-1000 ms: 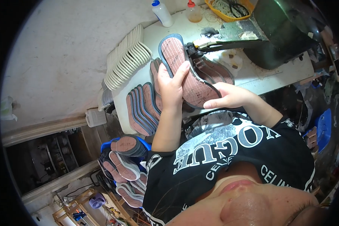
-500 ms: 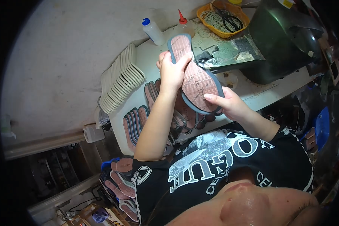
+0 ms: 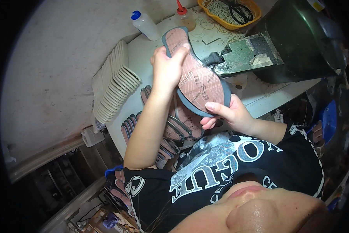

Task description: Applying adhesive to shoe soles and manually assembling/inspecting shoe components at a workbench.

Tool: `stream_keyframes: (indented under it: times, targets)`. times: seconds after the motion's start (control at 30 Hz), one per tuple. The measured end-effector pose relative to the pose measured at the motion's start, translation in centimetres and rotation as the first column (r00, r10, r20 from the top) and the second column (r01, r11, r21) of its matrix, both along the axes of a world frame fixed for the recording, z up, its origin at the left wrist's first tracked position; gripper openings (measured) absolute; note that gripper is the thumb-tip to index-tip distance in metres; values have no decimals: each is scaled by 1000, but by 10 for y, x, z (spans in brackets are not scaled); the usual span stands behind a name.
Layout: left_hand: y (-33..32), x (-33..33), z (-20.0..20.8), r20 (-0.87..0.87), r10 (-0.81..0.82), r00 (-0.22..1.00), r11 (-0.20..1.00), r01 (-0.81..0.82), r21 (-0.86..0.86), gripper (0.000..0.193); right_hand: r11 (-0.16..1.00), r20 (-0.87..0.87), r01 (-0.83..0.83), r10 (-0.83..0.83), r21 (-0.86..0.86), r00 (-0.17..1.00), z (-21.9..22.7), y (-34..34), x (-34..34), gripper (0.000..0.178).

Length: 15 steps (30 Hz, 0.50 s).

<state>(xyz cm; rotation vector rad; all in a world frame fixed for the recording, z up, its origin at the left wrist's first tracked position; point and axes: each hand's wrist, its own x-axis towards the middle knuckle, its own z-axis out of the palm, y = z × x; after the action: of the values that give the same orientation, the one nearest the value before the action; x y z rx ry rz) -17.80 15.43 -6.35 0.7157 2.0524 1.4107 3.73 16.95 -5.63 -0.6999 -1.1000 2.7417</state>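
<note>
Between both hands I hold a shoe sole (image 3: pixel 199 79), pinkish brown with a blue-grey rim. My left hand (image 3: pixel 168 68) is wrapped around its narrow upper end, thumb across the face. At the wide lower end, my right hand (image 3: pixel 229 112) pinches the edge with the thumb on top; its other fingers are partly hidden beneath. The green sewing-machine-like arm (image 3: pixel 246 54) lies just right of the sole, and its dark tip (image 3: pixel 213 59) is close to the sole's edge. Whether the two touch I cannot tell. Below the sole, more pinkish soles (image 3: pixel 178 128) lie on the table in overlapping rows.
A stack of cream soles (image 3: pixel 114 85) leans at the table's left edge. Toward the back stand a blue-capped bottle (image 3: pixel 145 25), a red-tipped bottle (image 3: pixel 185 19) and a yellow basket (image 3: pixel 225 15) with cord and black scissors. The machine's dark body (image 3: pixel 298 42) fills the right.
The view has shifted a little. My hands, still gripping the sole, have tilted it, and its wide end sits slightly nearer the machine arm. More of my right hand's fingers show beneath it.
</note>
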Motion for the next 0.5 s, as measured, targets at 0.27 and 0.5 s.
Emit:
stream_keyframes:
  times: [0.27, 0.5]
  targets:
    - [-14, -31, 15, 442, -183, 878, 983, 159, 91, 57, 999, -25, 38, -37, 8, 999, 11, 5, -28, 27]
    - [-37, -7, 30, 513, -120, 850, 972, -5, 234, 51, 976, -11, -191, 193, 104, 981, 10, 5, -15, 22]
